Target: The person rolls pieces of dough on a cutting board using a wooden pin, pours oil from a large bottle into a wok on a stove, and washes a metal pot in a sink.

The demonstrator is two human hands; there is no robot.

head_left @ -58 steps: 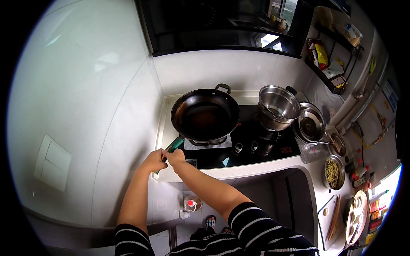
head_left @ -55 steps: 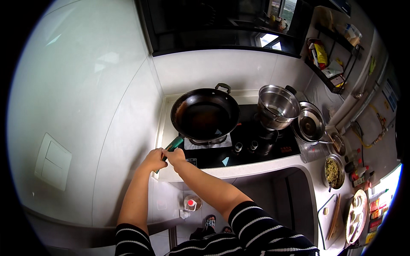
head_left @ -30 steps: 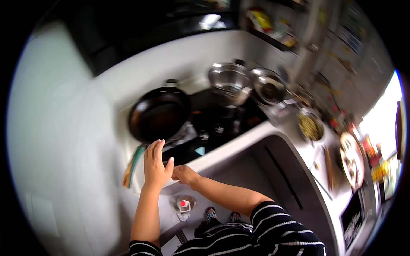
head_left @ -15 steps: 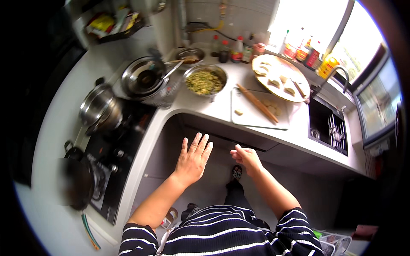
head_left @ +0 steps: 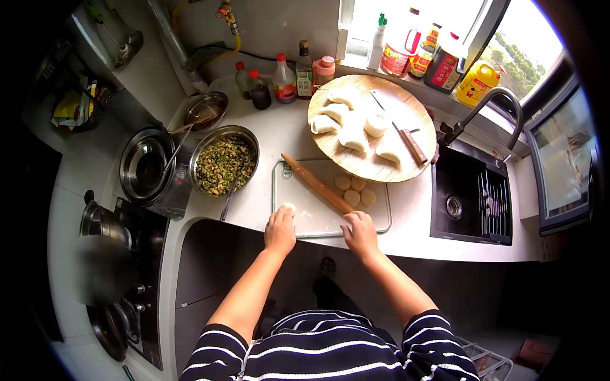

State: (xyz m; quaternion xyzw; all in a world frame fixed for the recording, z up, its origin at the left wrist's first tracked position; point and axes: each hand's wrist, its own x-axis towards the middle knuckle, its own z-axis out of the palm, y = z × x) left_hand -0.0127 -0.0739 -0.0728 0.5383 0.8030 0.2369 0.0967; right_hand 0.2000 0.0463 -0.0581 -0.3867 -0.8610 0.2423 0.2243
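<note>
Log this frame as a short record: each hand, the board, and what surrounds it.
Left hand: fingertips at a small dough piece; grip unclear
Right hand: at the near end of the rolling pin; grip unclear
Board: also bears flat dough rounds
Behind board: round tray with dumplings and knife
Left of board: metal bowl of chopped filling
Right of board: black sink

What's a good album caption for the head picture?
Left hand at a dough piece, right hand at the rolling pin, dumplings nearby.
</note>
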